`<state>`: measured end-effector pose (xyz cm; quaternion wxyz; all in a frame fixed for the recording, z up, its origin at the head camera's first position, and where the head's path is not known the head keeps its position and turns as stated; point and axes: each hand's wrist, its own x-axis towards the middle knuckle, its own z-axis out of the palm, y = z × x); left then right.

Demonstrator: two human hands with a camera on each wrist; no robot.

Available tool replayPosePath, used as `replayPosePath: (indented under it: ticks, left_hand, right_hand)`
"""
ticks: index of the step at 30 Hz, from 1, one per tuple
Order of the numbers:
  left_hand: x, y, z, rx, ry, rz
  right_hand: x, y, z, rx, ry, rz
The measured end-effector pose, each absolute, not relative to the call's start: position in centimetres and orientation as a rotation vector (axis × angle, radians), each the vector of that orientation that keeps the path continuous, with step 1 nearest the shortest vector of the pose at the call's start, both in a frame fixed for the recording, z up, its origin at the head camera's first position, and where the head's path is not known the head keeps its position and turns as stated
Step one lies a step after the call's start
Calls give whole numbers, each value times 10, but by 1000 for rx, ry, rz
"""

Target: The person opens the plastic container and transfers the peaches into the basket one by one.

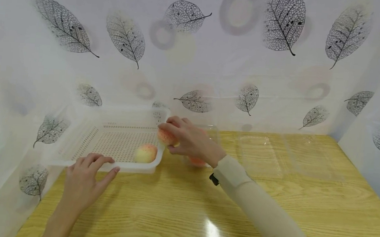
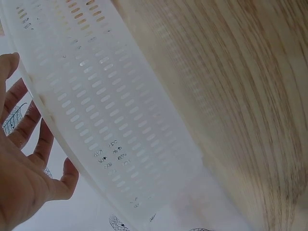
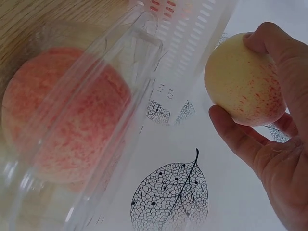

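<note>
My right hand (image 1: 190, 139) pinches a yellow-and-red peach (image 3: 245, 79) between thumb and fingers, at the right end of the white plastic basket (image 1: 106, 166). Inside the basket's near right corner lies another peach (image 1: 146, 153). The left hand (image 1: 86, 177) holds the basket's near rim, its fingers over the edge and the thumb on the near side; in the left wrist view the fingers (image 2: 43, 144) pass partly behind the rim. Below my right wrist stands a clear plastic box (image 3: 144, 43) with reddish peaches (image 3: 67, 115) in it, partly hidden by the hand in the head view.
Two clear plastic trays (image 1: 260, 155) (image 1: 311, 157) lie side by side on the right of the wooden table (image 1: 169, 213). A leaf-printed white sheet (image 1: 213, 72) hangs behind the table and at its sides.
</note>
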<state>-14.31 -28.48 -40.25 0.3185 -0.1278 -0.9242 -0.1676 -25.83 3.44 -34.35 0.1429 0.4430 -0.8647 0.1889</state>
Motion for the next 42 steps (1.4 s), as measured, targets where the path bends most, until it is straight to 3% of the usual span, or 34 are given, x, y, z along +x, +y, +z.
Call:
replayPosePath:
  ticks: [32,42]
  left_hand:
    - [-141,-287,-402,-321,-2448,-422]
    - [-142,-287,-402,-316,-2461,-436]
  right_hand:
    - [-317,-33,-309,1554,-2722,435]
    - [-326,-47,-316,1577,-2748,419]
